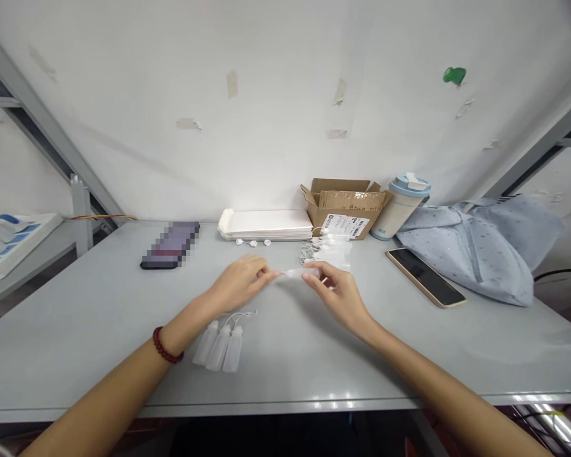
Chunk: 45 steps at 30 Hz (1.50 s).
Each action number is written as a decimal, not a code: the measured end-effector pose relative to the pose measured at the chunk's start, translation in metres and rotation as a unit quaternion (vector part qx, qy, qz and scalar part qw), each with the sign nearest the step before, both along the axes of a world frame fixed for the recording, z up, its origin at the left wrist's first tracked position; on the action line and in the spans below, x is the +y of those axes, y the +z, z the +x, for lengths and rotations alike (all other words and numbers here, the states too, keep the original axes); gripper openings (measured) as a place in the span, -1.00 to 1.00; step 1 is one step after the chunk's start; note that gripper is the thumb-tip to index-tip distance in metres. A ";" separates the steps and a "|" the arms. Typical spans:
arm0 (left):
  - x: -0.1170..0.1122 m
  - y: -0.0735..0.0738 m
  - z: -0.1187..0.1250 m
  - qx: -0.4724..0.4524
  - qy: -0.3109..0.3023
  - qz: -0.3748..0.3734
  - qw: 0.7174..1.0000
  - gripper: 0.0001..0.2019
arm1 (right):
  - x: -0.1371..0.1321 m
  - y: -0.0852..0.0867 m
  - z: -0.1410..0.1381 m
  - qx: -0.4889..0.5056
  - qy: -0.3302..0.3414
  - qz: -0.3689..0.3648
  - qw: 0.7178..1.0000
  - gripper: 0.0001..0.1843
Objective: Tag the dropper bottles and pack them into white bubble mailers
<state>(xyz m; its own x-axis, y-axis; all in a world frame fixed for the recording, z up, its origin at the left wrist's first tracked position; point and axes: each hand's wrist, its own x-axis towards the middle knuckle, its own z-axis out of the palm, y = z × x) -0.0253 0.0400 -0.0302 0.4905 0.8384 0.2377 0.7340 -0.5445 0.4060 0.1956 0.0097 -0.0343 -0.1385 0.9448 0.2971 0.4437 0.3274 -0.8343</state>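
A small translucent plastic bottle (295,273) is held level above the table between my two hands. My right hand (337,293) is closed on its body with thumb and fingers. At the thin left end, my left hand (242,282) pinches with thumb and forefinger; whether on the tip or a cord, I cannot tell. Three similar bottles (219,348) with thin white cords (240,313) lie side by side below my left wrist. Beyond my right hand is a pile of more such bottles (330,251) with cords. Three small white caps (252,243) sit farther back.
Along the wall stand a stack of white cards or envelopes (269,223), an open cardboard box (345,209) and a tumbler (400,206). A blue fabric bag (476,247) and a phone (426,277) lie right. A blurred dark phone-like object (170,245) lies left.
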 end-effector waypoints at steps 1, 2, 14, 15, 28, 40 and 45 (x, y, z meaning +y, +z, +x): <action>0.007 -0.002 -0.007 -0.008 0.026 0.010 1.000 -0.66 | 0.003 0.000 0.003 -0.011 -0.016 0.042 0.999 -0.69; 0.015 -0.005 -0.015 -0.009 0.051 0.028 0.998 -0.70 | 0.006 -0.001 0.006 -0.025 -0.027 0.084 0.996 -0.71; 0.060 -0.042 -0.051 0.070 0.139 0.125 0.980 -0.64 | 0.058 -0.026 0.045 -0.253 -0.173 0.326 0.894 -0.63; 0.060 -0.042 -0.051 0.072 0.135 0.129 0.980 -0.64 | 0.060 -0.028 0.046 -0.262 -0.174 0.325 0.892 -0.63; 0.065 -0.045 -0.050 0.081 0.145 0.129 0.978 -0.63 | 0.039 -0.018 0.028 -0.261 -0.157 0.344 0.888 -0.69; 0.062 -0.038 -0.042 0.079 0.162 0.115 0.977 -0.66 | -0.054 -0.012 -0.050 -0.297 0.336 0.165 0.878 -0.53; 0.061 -0.037 -0.038 0.070 0.175 0.094 0.977 -0.69 | -0.053 -0.016 -0.054 -0.330 0.340 0.158 0.866 -0.50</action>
